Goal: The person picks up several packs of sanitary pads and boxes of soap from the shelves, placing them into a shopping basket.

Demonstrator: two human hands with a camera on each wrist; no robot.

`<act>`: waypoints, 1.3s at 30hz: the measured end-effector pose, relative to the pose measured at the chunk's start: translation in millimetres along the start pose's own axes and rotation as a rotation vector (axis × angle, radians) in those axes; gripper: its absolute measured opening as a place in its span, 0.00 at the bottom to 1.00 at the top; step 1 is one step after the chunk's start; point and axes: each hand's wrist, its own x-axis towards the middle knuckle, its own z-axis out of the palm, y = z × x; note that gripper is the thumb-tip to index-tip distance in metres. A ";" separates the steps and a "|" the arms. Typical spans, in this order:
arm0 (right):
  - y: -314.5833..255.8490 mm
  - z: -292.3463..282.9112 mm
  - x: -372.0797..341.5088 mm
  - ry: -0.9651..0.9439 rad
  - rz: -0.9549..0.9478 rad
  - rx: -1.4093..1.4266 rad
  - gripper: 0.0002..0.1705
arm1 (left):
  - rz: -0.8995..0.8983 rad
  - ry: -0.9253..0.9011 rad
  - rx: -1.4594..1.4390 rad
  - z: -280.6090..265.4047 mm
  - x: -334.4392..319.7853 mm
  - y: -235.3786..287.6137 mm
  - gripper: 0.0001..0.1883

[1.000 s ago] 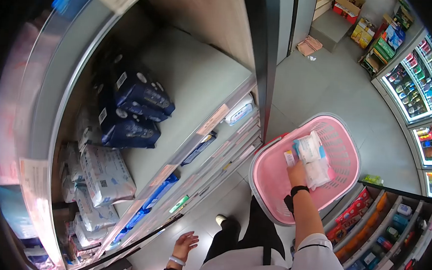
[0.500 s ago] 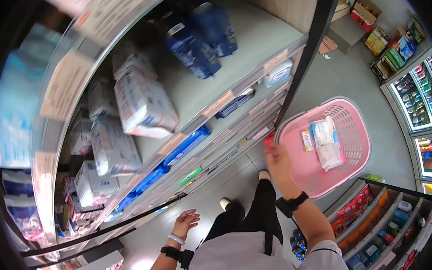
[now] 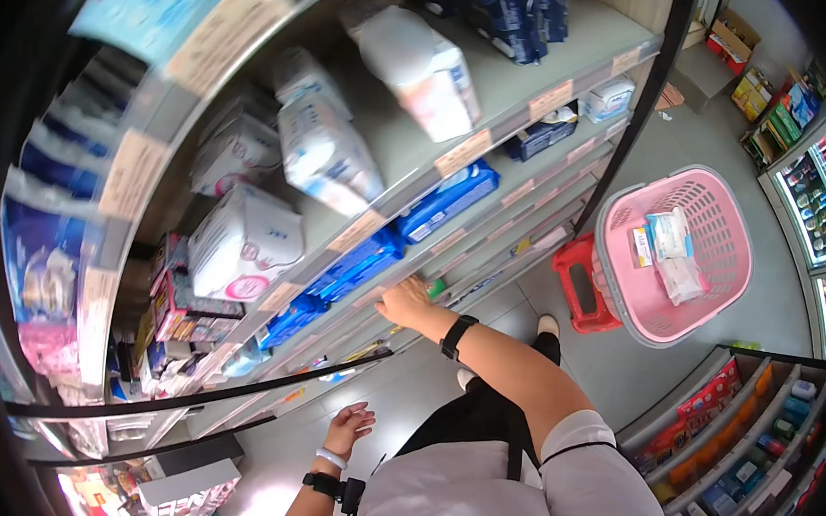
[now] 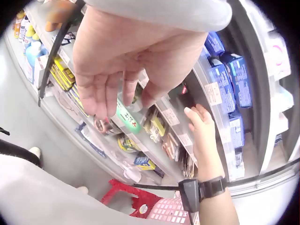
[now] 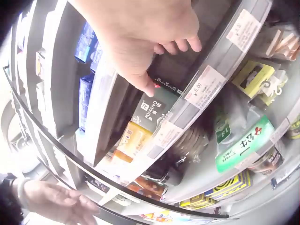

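- The shelving unit (image 3: pixel 593 18) fills my left side, its tiers edged with price labels.
- The rack of bins (image 3: pixel 785 358) stands at my lower right, full of red, orange and dark packs.
- The pink basket (image 3: pixel 624 280) is well apart from my hands, over to the right, carrying a white-and-blue pack (image 3: pixel 668 234), a white-and-pink pack (image 3: pixel 681 279) and a small box (image 3: pixel 641 246).
- The red plastic stand (image 3: pixel 577 278) is just beside the basket, on the side toward the shelves.
- The white packs (image 3: pixel 248 243) sit on the upper shelf.
- The blue packs (image 3: pixel 450 199) lie in a row on the tier below those, above my right hand.
- My right hand (image 3: pixel 408 303) reaches into a lower tier, grasping nothing; its fingers are loosely bent and the thumb stands apart from them.
- My left hand (image 3: pixel 348 429) hangs in the air in front of the shelves, released, fingers relaxed and slightly bent, with nothing in it.
- The green-and-white pack (image 5: pixel 246 143) lies on the next tier down from the one I reach into.
- The dark ROMANO box (image 5: pixel 152 110) is in that tier, right at my right thumb tip; I cannot tell whether they touch.
- The yellow box (image 5: pixel 133 140) is next to the dark one, farther from my thumb.
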 end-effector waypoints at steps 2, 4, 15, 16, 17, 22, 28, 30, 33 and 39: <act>-5.2 13.6 8.2 0.007 0.017 0.004 0.20 | 0.004 0.016 -0.023 -13.2 -7.3 -7.8 0.15; -1.7 36.6 18.7 0.049 0.054 0.008 0.19 | 0.005 0.024 -0.046 -23.4 -11.8 -17.2 0.15; 19.1 56.0 17.8 0.257 0.245 0.665 0.15 | 0.020 -0.038 -0.074 -25.4 -1.8 -30.7 0.15; 33.9 67.7 21.4 0.361 0.358 0.865 0.14 | 0.021 -0.041 -0.062 -21.3 0.6 -27.9 0.15; 27.8 53.6 15.5 0.388 0.377 0.849 0.14 | 0.017 -0.074 -0.050 -17.5 3.6 -25.5 0.15; 14.0 -23.3 -54.7 0.154 0.646 1.218 0.22 | 0.030 -0.134 -0.028 12.4 17.7 -0.7 0.15; 51.6 -132.7 -206.0 0.385 0.794 1.278 0.25 | -0.012 -0.152 0.024 53.4 40.6 26.5 0.15; 81.4 -175.8 -246.3 0.609 0.815 1.213 0.26 | -0.043 -0.167 0.043 72.7 45.0 33.1 0.16; 153.6 -237.5 -286.3 0.687 0.960 0.801 0.26 | -0.056 -0.188 0.096 105.9 50.7 48.8 0.16; 304.5 -256.6 -303.0 0.169 1.198 0.051 0.22 | -0.034 -0.185 0.118 161.3 52.6 77.6 0.16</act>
